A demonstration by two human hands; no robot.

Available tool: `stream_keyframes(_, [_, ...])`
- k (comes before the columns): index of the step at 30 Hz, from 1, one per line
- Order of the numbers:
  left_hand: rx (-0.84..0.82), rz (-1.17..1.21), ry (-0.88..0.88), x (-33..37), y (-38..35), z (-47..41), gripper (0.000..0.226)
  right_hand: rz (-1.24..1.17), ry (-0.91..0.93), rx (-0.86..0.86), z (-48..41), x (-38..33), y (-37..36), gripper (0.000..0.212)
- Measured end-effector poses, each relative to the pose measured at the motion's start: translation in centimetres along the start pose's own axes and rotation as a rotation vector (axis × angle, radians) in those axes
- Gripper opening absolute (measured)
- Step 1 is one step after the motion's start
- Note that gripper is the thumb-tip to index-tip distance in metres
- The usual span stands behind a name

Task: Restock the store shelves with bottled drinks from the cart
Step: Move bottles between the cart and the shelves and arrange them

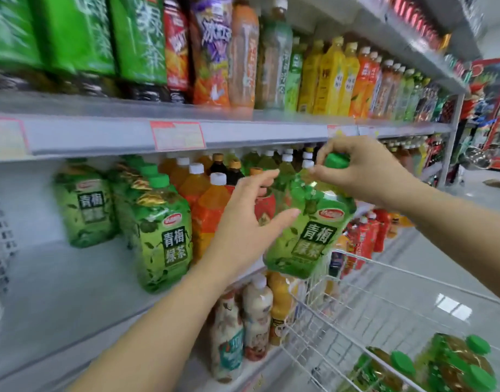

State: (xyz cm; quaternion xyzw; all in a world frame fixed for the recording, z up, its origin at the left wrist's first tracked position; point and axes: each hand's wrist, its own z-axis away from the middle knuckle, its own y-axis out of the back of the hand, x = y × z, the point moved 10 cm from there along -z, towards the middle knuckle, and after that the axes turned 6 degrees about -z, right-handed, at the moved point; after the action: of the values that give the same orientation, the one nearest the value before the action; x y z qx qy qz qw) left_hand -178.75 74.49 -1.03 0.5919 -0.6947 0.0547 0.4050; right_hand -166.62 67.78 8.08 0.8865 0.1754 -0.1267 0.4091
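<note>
Leftmost, middle shelf (pixel 45 278): smooth white painted metal, bare toward its left end, with a perforated back panel at the far left edge.
Shelved green tea bottles (pixel 164 239): squarish clear plastic in glossy leaf-printed green wraps with ribbed green caps, upright in a file running back from the front edge.
Left hand (pixel 243 222): spread wide, fingers straight, thumb tip at the held bottle's side, gripping nothing.
Held bottle (pixel 308 236): same green-wrapped plastic, tilted in the air before the shelf's front edge, over the cart's shelf-side rim.
Right hand (pixel 365 171): fingers curled, pinching the bottle's green cap (pixel 337 161) from above.
Cart (pixel 356 321): thin white wire grid at lower right.
Cart bottles (pixel 455 363): green-capped, lying inside.
Floor (pixel 441 264): pale glossy tiles mirroring ceiling lights.
</note>
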Motion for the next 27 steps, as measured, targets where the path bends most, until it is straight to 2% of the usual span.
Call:
stream_keyframes(2, [0.000,-0.020,0.021,-0.5,1.3,1.2,0.067,-0.108,0.061,-0.045,-0.9,-2.9,-2.2,0.015])
stream_keyframes(5, [0.114,-0.052,0.078,-1.7,5.0,3.7,0.076,-0.298,0.131,-0.127,-1.9,-7.0,-6.3,0.016])
stream_keyframes(12, [0.420,-0.231,0.207,-3.4,14.1,10.7,0.081,-0.533,0.296,-0.306,-2.3,-14.8,-14.4,0.012])
stream_keyframes(15, [0.555,-0.340,0.211,-4.0,16.9,13.1,0.082,-0.698,0.269,-0.338,-2.8,-15.0,-16.9,0.035])
stream_keyframes(17, [0.622,-0.347,0.240,-4.7,18.6,14.1,0.081,-0.648,0.228,-0.259,-3.5,-13.1,-18.4,0.037])
stream_keyframes(19, [0.640,-0.330,0.272,-5.5,19.8,14.3,0.078,-0.380,0.208,-0.128,-3.9,-10.3,-19.8,0.024])
stream_keyframes(21, [0.652,-0.332,0.287,-6.1,20.8,13.9,0.077,-0.191,0.191,-0.067,-4.0,-8.6,-21.2,0.029])
stream_keyframes(27, [0.652,-0.281,0.361,-9.8,21.9,12.2,0.088,-0.231,0.171,-0.069,-3.6,-8.0,-24.7,0.047])
